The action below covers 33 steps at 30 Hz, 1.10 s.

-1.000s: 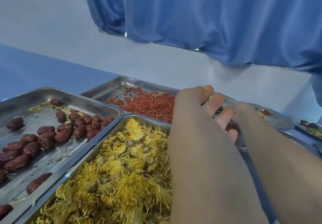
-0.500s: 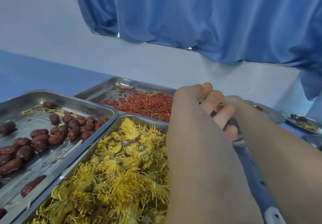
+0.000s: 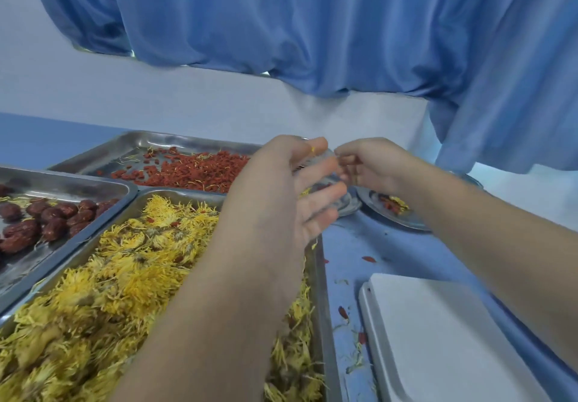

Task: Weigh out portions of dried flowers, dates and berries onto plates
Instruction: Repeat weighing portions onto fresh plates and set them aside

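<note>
Three steel trays stand on the left: yellow dried flowers (image 3: 125, 276) nearest, dark red dates (image 3: 47, 220) at far left, red berries (image 3: 194, 170) behind. My left hand (image 3: 291, 189) reaches over the flower tray's far right corner, its thumb and fingers round a small steel plate (image 3: 345, 206), a yellow petal stuck to the thumb. My right hand (image 3: 372, 167) meets it from the right, fingers curled and pinching the same plate's rim. The hands hide most of this plate. A second small plate (image 3: 406, 220) with berries and flowers lies just right of it.
A white flat slab (image 3: 438, 339) lies at the near right on the blue table (image 3: 375, 251). Loose berries and petals are scattered between it and the flower tray. A blue curtain (image 3: 312, 26) hangs over the white wall behind.
My right hand has come out from behind my left arm and now shows at the plate's rim. The view has shifted right, which brings the white slab and the second plate into sight.
</note>
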Each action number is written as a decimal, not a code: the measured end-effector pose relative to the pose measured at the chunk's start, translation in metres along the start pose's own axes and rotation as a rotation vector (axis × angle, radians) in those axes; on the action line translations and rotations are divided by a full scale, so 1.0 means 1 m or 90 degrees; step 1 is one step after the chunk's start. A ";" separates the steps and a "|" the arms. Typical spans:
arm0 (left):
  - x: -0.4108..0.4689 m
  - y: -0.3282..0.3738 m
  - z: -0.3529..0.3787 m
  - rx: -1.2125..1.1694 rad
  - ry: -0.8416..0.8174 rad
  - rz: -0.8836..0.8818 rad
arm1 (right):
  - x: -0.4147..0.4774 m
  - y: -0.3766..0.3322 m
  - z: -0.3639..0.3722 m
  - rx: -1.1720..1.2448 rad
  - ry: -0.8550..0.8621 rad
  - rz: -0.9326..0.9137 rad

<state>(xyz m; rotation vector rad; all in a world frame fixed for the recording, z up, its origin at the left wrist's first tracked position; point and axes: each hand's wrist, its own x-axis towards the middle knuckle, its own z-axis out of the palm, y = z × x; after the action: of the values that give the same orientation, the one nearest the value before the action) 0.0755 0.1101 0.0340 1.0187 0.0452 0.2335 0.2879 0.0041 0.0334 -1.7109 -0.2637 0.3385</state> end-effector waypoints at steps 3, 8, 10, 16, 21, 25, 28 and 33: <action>-0.008 0.010 -0.002 0.077 -0.060 -0.009 | -0.053 -0.003 -0.022 0.032 0.009 -0.024; -0.015 0.003 0.002 0.144 -0.046 -0.042 | -0.148 0.001 -0.058 -0.059 0.075 -0.097; -0.017 -0.001 0.005 0.165 -0.035 -0.056 | -0.181 0.013 -0.072 -0.228 0.158 -0.184; -0.020 -0.013 0.011 0.241 -0.042 -0.057 | -0.252 0.081 -0.120 -0.720 0.365 -0.297; -0.021 -0.019 0.013 0.291 -0.048 -0.052 | -0.263 0.094 -0.140 -0.859 0.298 -0.132; -0.021 -0.021 0.013 0.309 -0.051 -0.048 | -0.264 0.096 -0.143 -0.849 0.242 -0.087; -0.020 -0.022 0.013 0.319 -0.046 -0.049 | -0.266 0.095 -0.141 -0.827 0.271 -0.089; -0.021 -0.022 0.014 0.326 -0.040 -0.048 | -0.265 0.095 -0.132 -0.839 0.314 -0.105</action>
<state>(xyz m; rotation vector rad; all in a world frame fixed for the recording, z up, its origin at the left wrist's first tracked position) 0.0611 0.0830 0.0207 1.5310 0.0895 0.1223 0.0891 -0.2288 -0.0203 -2.9485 -0.2714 -0.5292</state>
